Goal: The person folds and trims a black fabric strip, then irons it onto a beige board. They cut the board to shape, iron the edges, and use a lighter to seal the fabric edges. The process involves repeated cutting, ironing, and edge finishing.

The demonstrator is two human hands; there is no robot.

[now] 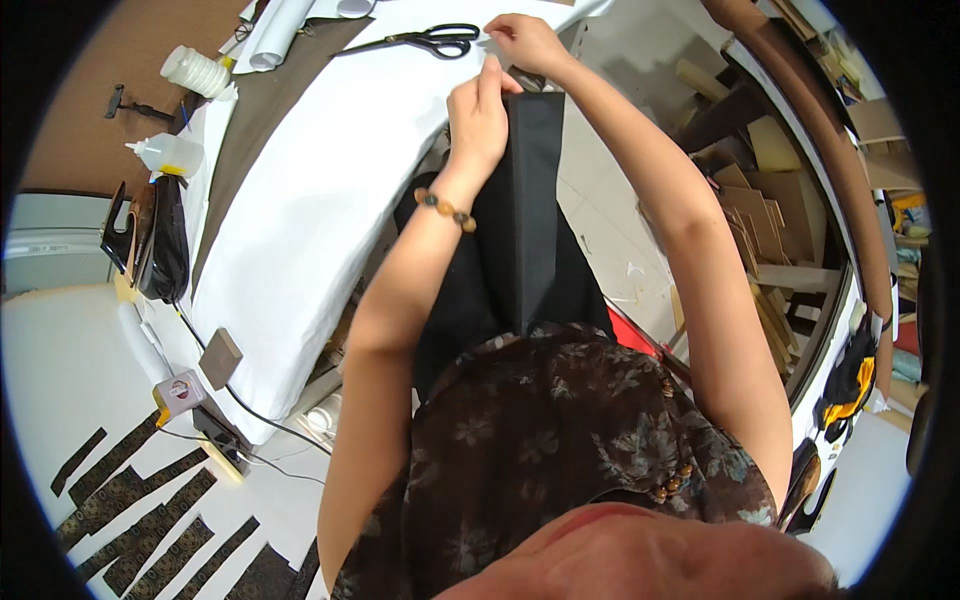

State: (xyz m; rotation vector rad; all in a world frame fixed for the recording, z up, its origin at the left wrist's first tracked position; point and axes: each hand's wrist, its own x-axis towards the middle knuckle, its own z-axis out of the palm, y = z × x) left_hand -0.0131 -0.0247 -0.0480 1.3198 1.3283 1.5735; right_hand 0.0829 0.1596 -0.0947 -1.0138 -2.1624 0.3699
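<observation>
Black cloth (530, 210), folded, hangs off worktop (330, 170) edge; left hand (478, 118) fingers pinch its top corner, right hand (525, 42) fingers grip upper edge beside it. Scissors (425, 41) just left of right hand; iron (160, 240) well apart.

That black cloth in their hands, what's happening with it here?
A person stands at a white padded table and holds a long piece of black fabric by its top end. The left hand grips the upper edge, and the right hand pinches it just beyond, near the table's edge. The fabric hangs down folded in front of the person. Black scissors lie on the table close to the hands, and an iron rests further off to the left.
</observation>
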